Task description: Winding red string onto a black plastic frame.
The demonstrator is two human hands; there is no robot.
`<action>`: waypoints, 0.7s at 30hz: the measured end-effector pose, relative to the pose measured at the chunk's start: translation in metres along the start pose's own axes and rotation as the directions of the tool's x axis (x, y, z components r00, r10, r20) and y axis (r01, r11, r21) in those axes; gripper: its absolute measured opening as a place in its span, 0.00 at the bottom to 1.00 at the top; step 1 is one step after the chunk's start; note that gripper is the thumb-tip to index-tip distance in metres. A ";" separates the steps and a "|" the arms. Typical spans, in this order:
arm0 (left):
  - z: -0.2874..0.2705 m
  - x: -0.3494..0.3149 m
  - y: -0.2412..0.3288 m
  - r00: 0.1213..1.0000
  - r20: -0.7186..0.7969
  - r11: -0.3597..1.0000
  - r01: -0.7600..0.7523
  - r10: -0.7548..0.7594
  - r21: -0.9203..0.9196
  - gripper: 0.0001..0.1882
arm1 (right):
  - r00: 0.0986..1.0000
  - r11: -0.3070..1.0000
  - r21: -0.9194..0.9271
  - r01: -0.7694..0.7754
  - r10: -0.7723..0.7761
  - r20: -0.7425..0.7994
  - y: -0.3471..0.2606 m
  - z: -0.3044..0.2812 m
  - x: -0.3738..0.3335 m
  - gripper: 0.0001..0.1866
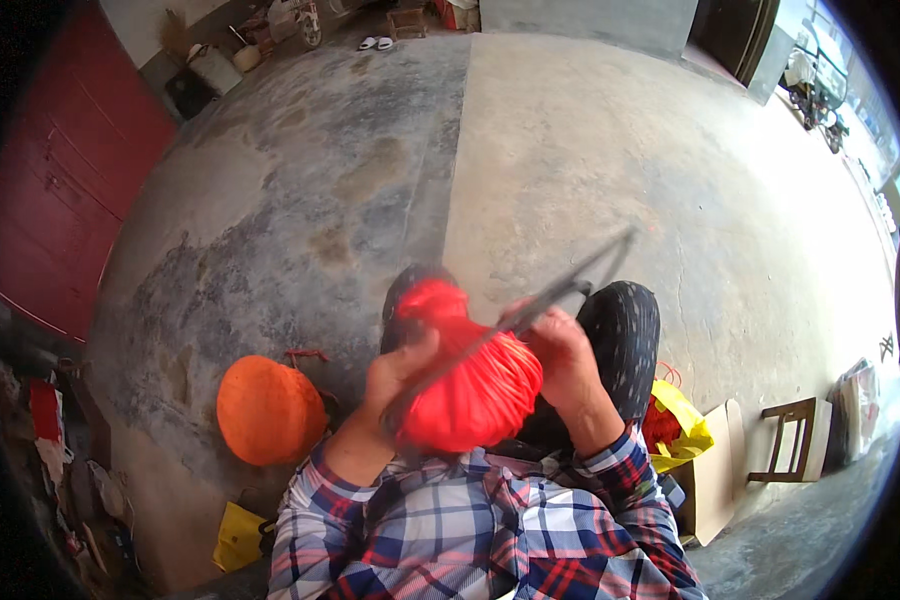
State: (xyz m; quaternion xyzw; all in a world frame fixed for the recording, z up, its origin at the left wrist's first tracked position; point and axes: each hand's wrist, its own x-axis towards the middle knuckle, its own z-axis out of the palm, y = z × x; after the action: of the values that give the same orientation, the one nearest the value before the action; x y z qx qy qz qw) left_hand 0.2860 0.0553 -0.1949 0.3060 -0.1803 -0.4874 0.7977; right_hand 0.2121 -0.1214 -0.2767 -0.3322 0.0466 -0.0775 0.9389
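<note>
In front of my chest is a rounded red bundle [475, 390] with shiny gathered folds or strands and a narrower bunched red end above it. My left hand [400, 370] is closed against its left side. At its upper right edge is my right hand [562, 355], fingers bent together; what lies in them is hidden. A long, thin dark strip [580, 280], smeared by motion, slants across the bundle and past my right hand. It has a loop-like far end, and I cannot tell if a hand holds it.
Left of me stands a round orange object [267, 410] with a red cord near it. A yellow bag [238, 537] lies lower left. At right are a yellow bag with red material [682, 425], a cardboard box [722, 480] and a wooden stool [795, 440]. A red door [50, 190] is far left.
</note>
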 end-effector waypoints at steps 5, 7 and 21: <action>0.021 -0.007 -0.010 0.948 -0.307 0.963 0.159 -0.086 0.219 0.28 | 0.889 0.919 0.243 -0.310 0.190 0.416 -0.013 0.038 0.000 0.25; 0.032 0.004 -0.012 0.906 -0.423 0.999 0.015 -0.026 -0.028 0.32 | 0.980 0.962 0.242 -0.130 0.087 0.179 -0.019 0.044 0.004 0.26; -0.045 -0.019 0.012 0.999 0.054 1.000 0.003 -0.004 0.016 0.34 | 0.910 0.850 0.398 0.345 -0.406 0.078 -0.041 -0.006 -0.038 0.25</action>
State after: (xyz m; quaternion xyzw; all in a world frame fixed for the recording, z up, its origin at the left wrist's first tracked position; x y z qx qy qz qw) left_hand 0.3114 0.0904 -0.2201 0.2995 -0.2051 -0.4953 0.7893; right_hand 0.1692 -0.1494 -0.2540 -0.1544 -0.1103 -0.2406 0.9519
